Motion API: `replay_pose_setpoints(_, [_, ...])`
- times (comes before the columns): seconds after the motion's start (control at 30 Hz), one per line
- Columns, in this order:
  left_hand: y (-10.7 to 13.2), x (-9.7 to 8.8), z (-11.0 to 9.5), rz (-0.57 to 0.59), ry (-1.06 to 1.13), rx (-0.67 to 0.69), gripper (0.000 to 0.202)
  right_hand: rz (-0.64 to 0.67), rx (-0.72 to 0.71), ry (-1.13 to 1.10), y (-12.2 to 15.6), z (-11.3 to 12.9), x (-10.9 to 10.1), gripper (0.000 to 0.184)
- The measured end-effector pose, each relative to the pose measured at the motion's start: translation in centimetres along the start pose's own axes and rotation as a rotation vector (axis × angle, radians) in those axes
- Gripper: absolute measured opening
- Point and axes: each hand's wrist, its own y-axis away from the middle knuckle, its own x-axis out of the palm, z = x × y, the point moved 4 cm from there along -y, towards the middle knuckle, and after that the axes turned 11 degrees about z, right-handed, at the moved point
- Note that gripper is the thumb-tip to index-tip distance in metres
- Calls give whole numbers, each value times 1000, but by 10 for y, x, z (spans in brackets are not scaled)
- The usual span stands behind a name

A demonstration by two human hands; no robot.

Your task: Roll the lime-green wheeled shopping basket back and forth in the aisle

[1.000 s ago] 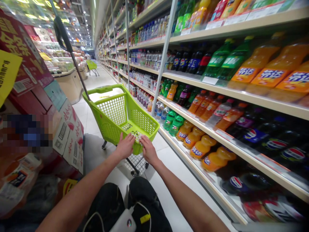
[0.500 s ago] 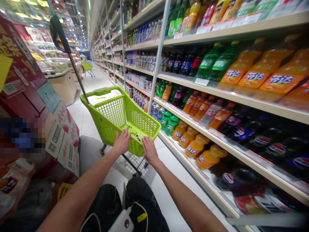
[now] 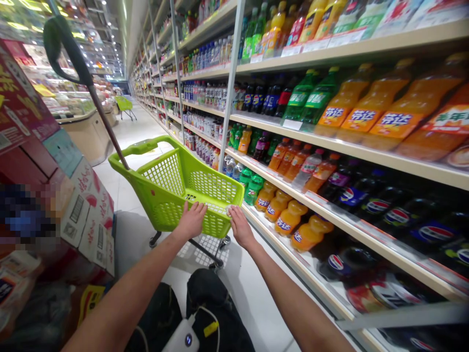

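A lime-green shopping cart (image 3: 176,210) with perforated basket walls stands in front of me, turned at an angle. My left hand (image 3: 192,220) has its fingers hooked over the basket's near rim, the thumb side toward the right. At the right corner of the same rim, my right hand (image 3: 240,225) curls its fingers over the edge. The fingertips of both hands reach slightly inside the basket, and the palms are outside. A dark pole with a looped grip (image 3: 68,54) rises from the cart's left end. On my lap lies a white device (image 3: 183,337) with a cable.
Shelves of soft drinks run along the right, with orange soda bottles (image 3: 282,215) on a low tier close to the cart. Stacked cartons (image 3: 88,210) stand at the left. Farther down the aisle is another green cart (image 3: 124,103).
The cart has turned slightly, its handle end swinging left while the rim corner stays near the same place. Both hands shift a little right with the rim. The view has panned slightly right.
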Motion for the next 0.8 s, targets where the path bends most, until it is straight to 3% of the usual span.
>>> replay_pose_setpoints(0.07, [1, -5, 9, -2, -1, -19, 68, -10, 8, -6, 4, -6, -5, 42])
replay_pose_setpoints(0.2, [12, -8, 44, -10, -19, -216, 66, -38, 10, -9, 8, -19, -14, 43])
replay_pose_setpoints(0.3, [20, -6, 54, -17, -90, -207, 69, -79, 42, -4, 9, -25, -19, 49])
replay_pose_setpoints(0.43, [25, -4, 44, -4, -116, -205, 71, -142, 131, 8, 12, -14, -24, 56])
replay_pose_setpoints(0.63, [32, -4, 25, -57, -155, -216, 66, -266, 130, 8, 31, 34, -31, 51])
replay_pose_setpoints(0.8, [44, -2, 13, -76, -160, -214, 64, -263, 125, 68, 50, 32, -35, 46])
